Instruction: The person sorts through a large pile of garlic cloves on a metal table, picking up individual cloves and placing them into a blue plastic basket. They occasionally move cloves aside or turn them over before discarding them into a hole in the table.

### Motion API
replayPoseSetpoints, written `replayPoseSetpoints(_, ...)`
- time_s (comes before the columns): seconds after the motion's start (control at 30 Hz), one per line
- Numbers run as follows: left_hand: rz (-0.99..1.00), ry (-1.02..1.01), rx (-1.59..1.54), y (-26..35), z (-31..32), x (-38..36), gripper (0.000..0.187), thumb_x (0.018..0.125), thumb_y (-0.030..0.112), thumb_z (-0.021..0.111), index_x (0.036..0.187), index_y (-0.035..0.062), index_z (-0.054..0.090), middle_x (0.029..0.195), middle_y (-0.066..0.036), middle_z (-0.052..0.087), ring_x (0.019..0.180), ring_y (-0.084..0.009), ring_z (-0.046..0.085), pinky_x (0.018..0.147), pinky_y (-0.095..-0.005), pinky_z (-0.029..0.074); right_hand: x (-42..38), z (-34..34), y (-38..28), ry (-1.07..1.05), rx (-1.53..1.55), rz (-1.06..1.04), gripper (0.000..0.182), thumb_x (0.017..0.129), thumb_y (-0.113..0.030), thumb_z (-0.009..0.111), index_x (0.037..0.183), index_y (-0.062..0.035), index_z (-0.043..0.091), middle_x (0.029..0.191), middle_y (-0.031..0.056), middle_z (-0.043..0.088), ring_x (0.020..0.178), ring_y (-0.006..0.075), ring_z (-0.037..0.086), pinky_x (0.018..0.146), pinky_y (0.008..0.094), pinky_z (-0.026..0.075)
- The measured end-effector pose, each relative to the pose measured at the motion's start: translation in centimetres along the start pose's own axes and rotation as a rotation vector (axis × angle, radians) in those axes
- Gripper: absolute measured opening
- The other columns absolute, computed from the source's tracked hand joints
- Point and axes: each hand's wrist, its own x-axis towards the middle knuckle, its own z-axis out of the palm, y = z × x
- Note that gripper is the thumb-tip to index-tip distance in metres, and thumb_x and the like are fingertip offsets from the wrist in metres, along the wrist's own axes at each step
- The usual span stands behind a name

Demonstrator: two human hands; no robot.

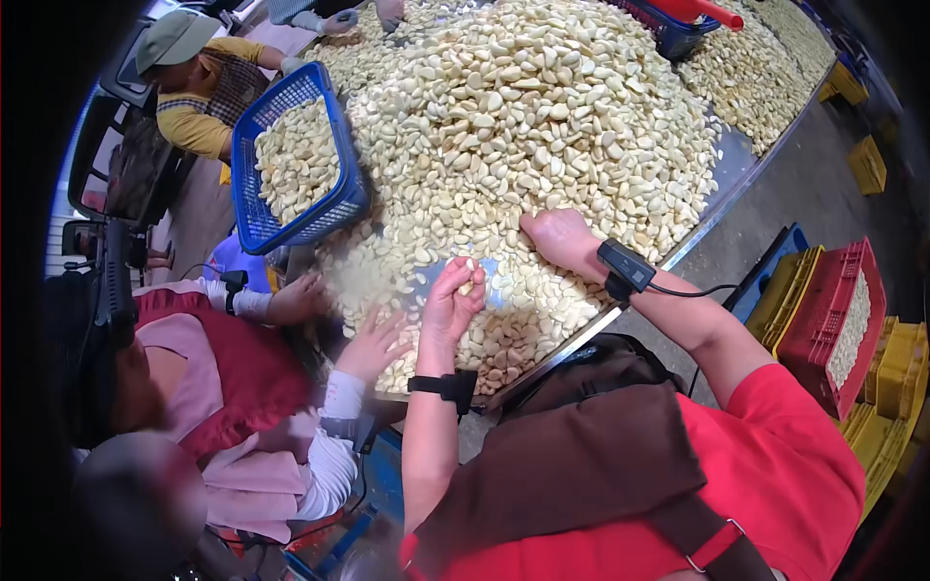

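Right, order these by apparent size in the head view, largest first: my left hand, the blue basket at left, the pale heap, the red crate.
1. Pale heap
2. Blue basket
3. Red crate
4. Left hand, clearly smallest

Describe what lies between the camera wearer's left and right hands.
In the head view, loose pale pieces lie between the left hand and right hand, with some bare tabletop showing beside the left.

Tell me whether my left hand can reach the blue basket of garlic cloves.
Likely yes: only loose garlic cloves seem to lie between your left hand and the blue basket, with no arm across the path. The hand does hold cloves, though.
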Motion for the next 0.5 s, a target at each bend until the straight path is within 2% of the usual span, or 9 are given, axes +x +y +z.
replayPoseSetpoints(0.13,-0.002,-0.014,-0.043,0.2,0.4,-0.6,0.013,0.088,0.013,0.052,0.099,0.0073,0.051,0.083,-0.005,0.052,0.063,-0.0122,0.045,0.049,-0.0210,0.036,-0.1,-0.1,-0.1,-0.045,-0.019,-0.059,0.008,0.079,-0.011,0.052,0.084,-0.0039,0.053,0.064,0.0132,0.062,0.062,0.0308,0.063,0.053,0.0428,0.048)
replayPoseSetpoints(0.27,0.003,-0.043,-0.016,0.3,0.5,-0.8,0.014,0.087,0.016,0.055,0.099,0.0090,0.053,0.083,-0.005,0.057,0.061,-0.0125,0.049,0.050,-0.0233,0.039,-0.3,0.0,-0.1,-0.066,-0.021,-0.006,0.009,0.080,-0.010,0.050,0.086,-0.0040,0.052,0.064,0.0132,0.062,0.063,0.0305,0.064,0.053,0.0429,0.048)
replayPoseSetpoints(0.37,0.002,-0.048,-0.031,-0.1,1.1,-0.9,0.014,0.087,0.017,0.054,0.098,0.0087,0.053,0.083,-0.006,0.056,0.063,-0.0134,0.050,0.050,-0.0232,0.040,-0.6,-0.1,-0.2,-0.125,-0.028,0.040,0.009,0.081,-0.011,0.050,0.087,-0.0047,0.051,0.064,0.0135,0.062,0.063,0.0312,0.063,0.055,0.0426,0.049)
replayPoseSetpoints(0.5,-0.040,-0.058,0.030,-0.7,1.6,-0.4,0.013,0.090,0.019,0.052,0.097,0.0083,0.053,0.083,-0.005,0.056,0.064,-0.0133,0.050,0.049,-0.0228,0.038,-0.3,-0.2,0.2,-0.125,0.024,-0.001,0.013,0.083,-0.014,0.048,0.088,-0.0029,0.053,0.068,0.0162,0.063,0.066,0.0344,0.063,0.057,0.0418,0.049)
